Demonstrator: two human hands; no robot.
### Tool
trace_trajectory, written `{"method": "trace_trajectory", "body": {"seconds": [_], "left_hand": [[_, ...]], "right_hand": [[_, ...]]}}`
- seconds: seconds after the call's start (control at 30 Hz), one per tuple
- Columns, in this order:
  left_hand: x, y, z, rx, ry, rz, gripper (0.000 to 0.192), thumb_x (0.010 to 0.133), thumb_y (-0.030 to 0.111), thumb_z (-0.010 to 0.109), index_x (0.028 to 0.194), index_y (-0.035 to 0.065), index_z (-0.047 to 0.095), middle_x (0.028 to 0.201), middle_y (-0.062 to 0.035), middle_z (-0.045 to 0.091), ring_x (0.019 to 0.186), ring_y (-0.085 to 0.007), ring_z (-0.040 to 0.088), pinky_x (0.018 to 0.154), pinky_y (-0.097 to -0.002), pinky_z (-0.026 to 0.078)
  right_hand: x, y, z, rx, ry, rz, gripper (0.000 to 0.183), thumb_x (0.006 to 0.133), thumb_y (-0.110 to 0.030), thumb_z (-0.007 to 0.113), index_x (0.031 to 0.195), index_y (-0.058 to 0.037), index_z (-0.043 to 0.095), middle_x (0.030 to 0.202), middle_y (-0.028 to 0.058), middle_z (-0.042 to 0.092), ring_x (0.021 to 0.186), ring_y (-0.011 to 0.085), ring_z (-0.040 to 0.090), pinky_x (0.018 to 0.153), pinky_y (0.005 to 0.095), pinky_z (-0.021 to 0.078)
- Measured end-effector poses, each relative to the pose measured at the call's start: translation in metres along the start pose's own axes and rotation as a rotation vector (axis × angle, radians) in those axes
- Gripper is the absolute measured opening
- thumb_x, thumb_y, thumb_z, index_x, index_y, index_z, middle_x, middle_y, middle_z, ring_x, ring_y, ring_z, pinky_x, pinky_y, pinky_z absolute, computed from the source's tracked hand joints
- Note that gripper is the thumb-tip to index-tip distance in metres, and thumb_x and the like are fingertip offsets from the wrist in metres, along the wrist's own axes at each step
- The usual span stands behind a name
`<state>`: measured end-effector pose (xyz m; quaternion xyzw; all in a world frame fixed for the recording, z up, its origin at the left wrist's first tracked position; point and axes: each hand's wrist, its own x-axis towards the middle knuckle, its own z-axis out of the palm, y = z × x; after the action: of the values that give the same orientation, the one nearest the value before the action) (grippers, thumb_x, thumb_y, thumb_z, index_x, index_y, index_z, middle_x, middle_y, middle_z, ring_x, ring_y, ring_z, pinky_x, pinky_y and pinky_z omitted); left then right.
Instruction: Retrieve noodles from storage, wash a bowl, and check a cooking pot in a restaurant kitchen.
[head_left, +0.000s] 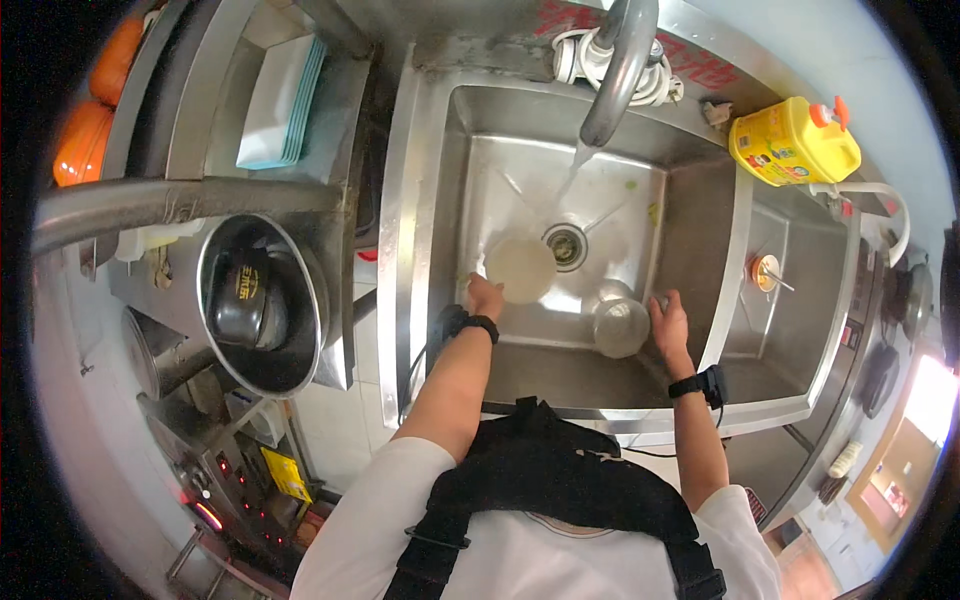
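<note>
My left hand (486, 295) grips the lower left edge of a pale, round, translucent vessel or lid (520, 271) inside the steel sink. Whether that piece is deep or flat is hard to make out. A clear round plastic container (621, 328) sits near the front right of the basin. Just right of it is my right hand (670, 322), by the basin's right wall; a small greyish patch shows between thumb and fingers, too unclear to name. Water runs from the metal faucet (611, 97) towards the drain (566, 247).
Right of the faucet stands a yellow detergent jug (787, 142). The second sink basin (802, 300) holds a small orange cup (765, 271) with a utensil. To the left are stacked rectangular trays (277, 105) and a large metal pot (321, 322) containing black bowls. A coiled white cable (652, 86) lies behind the faucet.
</note>
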<state>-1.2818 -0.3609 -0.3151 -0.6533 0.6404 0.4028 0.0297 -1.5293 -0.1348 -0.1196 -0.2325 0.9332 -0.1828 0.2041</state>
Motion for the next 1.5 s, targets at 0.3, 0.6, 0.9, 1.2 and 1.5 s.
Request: {"method": "trace_trajectory", "body": {"seconds": [0.3, 0.6, 0.9, 1.2, 1.5], "left_hand": [[-0.031, 0.074, -0.037, 0.283, -0.057, 0.011, 0.017, 0.074, 0.009, 0.052, 0.089, 0.0005, 0.053, 0.087, -0.0215, 0.059, 0.085, -0.0356, 0.057, 0.072, -0.0414, 0.046], [-0.048, 0.105, -0.084, -0.427, -0.313, -0.153, 0.053, 0.071, 0.011, 0.051, 0.121, 0.0125, 0.035, 0.092, -0.0133, 0.056, 0.081, -0.0301, 0.057, 0.064, -0.0479, 0.049], [-0.107, 0.198, -0.145, -0.638, -0.365, 0.354, 0.046, 0.081, 0.014, 0.041, 0.125, 0.0103, 0.029, 0.098, -0.0125, 0.049, 0.082, -0.0207, 0.053, 0.052, -0.0382, 0.051], [-0.103, 0.228, -0.159, -0.711, -0.331, 0.438, 0.050, 0.091, 0.039, 0.028, 0.118, -0.0008, 0.043, 0.100, -0.0101, 0.052, 0.085, -0.0153, 0.049, 0.073, -0.0272, 0.042], [-0.106, 0.255, -0.170, -0.357, 0.077, 0.792, 0.043, 0.092, 0.030, 0.027, 0.125, 0.0038, 0.036, 0.101, -0.0167, 0.048, 0.093, -0.0265, 0.044, 0.086, -0.0348, 0.034]], "right_hand": [[0.011, -0.031, 0.006, 0.141, -0.075, -0.034, 0.029, 0.082, -0.026, 0.053, 0.098, -0.0024, 0.045, 0.077, 0.0248, 0.056, 0.074, 0.0402, 0.055, 0.063, 0.0428, 0.0427], [0.013, -0.144, 0.034, 0.719, -0.313, -0.302, 0.029, 0.080, -0.012, 0.043, 0.108, -0.0050, 0.043, 0.093, 0.0119, 0.050, 0.089, 0.0257, 0.049, 0.081, 0.0329, 0.0386], [0.042, -0.190, 0.045, 0.253, 0.104, -0.385, 0.046, 0.068, 0.001, 0.055, 0.112, -0.0030, 0.042, 0.109, 0.0197, 0.042, 0.098, 0.0382, 0.044, 0.086, 0.0411, 0.0385], [0.058, -0.224, -0.012, 0.608, -0.394, -1.063, 0.030, 0.066, 0.005, 0.050, 0.096, -0.0001, 0.051, 0.099, 0.0153, 0.050, 0.089, 0.0327, 0.049, 0.078, 0.0377, 0.0408], [0.050, -0.236, -0.004, 0.080, -0.306, -0.556, 0.027, 0.073, 0.000, 0.047, 0.099, 0.0008, 0.051, 0.100, 0.0182, 0.050, 0.090, 0.0351, 0.047, 0.078, 0.0379, 0.0414]]}}
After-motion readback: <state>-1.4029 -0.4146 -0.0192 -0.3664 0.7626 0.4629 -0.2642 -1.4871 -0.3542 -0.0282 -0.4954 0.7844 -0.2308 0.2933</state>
